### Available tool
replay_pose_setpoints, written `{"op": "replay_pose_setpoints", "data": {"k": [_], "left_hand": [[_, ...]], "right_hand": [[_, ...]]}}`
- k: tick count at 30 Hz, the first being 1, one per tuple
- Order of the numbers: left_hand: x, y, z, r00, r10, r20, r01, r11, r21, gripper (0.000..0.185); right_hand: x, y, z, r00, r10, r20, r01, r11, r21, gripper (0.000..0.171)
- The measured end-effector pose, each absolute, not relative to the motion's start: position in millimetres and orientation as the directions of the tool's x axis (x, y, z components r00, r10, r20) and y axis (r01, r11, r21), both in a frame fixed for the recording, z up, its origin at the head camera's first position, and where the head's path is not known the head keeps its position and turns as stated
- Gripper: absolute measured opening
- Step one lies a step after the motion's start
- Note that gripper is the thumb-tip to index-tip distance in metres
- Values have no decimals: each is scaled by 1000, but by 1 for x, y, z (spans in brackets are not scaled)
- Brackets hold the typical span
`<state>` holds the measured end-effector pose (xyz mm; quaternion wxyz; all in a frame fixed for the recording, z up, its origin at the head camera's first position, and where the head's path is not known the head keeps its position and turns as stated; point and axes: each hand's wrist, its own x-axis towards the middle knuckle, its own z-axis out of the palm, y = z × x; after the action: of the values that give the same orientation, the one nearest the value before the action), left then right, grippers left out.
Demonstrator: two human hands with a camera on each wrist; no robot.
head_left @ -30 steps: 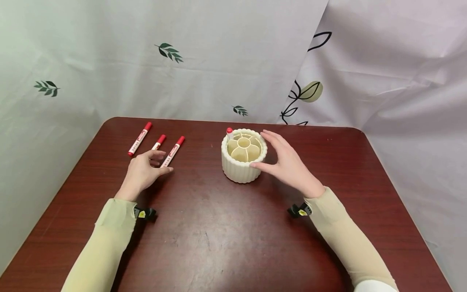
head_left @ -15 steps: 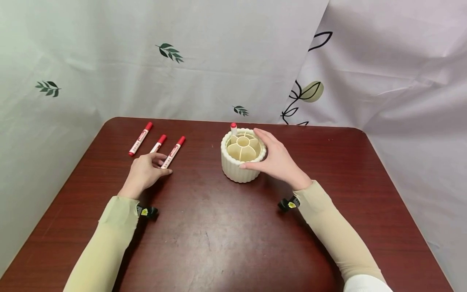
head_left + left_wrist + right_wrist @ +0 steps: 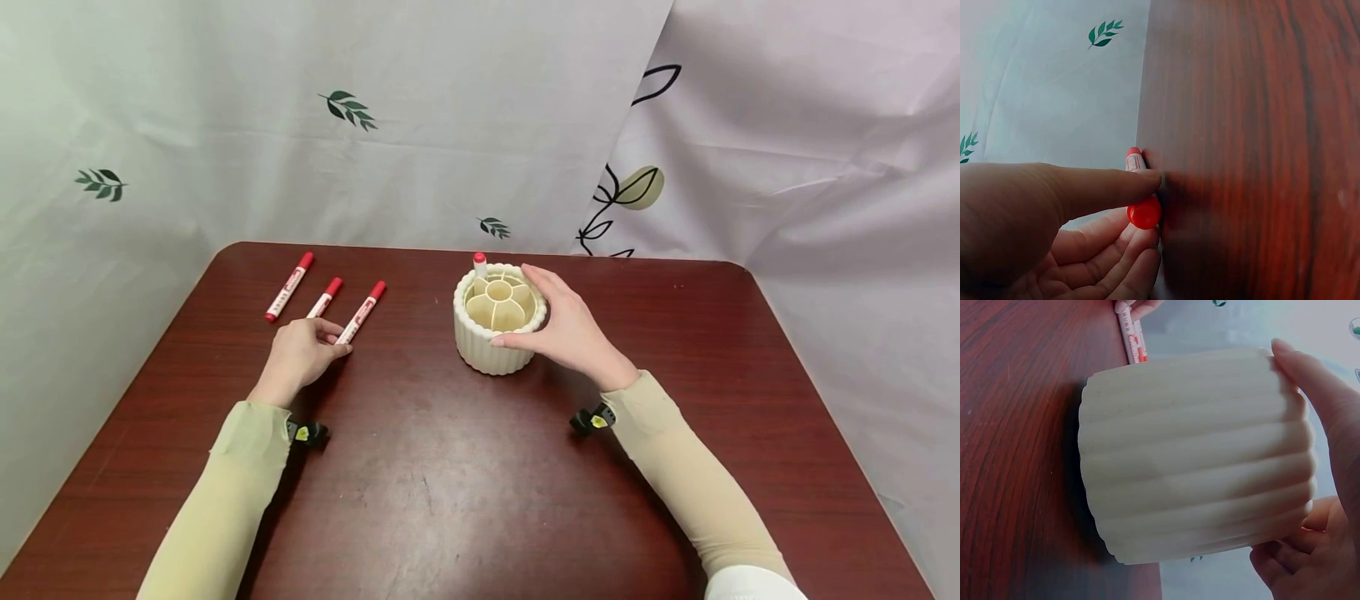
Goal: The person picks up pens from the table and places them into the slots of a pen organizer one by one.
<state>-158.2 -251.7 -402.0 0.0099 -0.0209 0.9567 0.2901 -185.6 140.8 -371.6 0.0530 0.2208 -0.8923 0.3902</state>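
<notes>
The right hand [image 3: 566, 329] has closed its grip on the ribbed holder [image 3: 495, 350]; the left hand [image 3: 300, 354] now pinches a marker [image 3: 360, 311]

We wear long pale olive sleeves [image 3: 225, 500] on both arms, and a small black clip with yellow mark [image 3: 306, 433] sits at each wrist.

The right hand [image 3: 1316, 506] grips a cream ribbed pen holder [image 3: 1194, 453] standing on the dark wood table [image 3: 1016, 450]; a red-labelled marker [image 3: 1133, 337] lies just beyond it.
</notes>
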Motion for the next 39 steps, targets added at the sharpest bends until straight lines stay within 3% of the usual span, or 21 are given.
{"op": "replay_pose_setpoints", "data": {"k": [11,19,28,39], "left_hand": [[-157,-252,-401,-998,-62,24,-39,833,552,24],[-160,-247,-393,-982,-93,166,26,796,604,24],[-169,-240,-379,-933,-160,321,98,747,657,30],[-172,-226,-364,-836,-377,398,127,573,809,28]], "right_hand": [[-187,141,-370,-896,-359,261,-437,615,-656,116],[-188,141,-370,-898,-355,259,-434,626,-647,116],[-188,141,-370,-898,-355,262,-436,621,-652,115],[-188,141,-369,-899,-350,264,-433,612,-662,115]]}}
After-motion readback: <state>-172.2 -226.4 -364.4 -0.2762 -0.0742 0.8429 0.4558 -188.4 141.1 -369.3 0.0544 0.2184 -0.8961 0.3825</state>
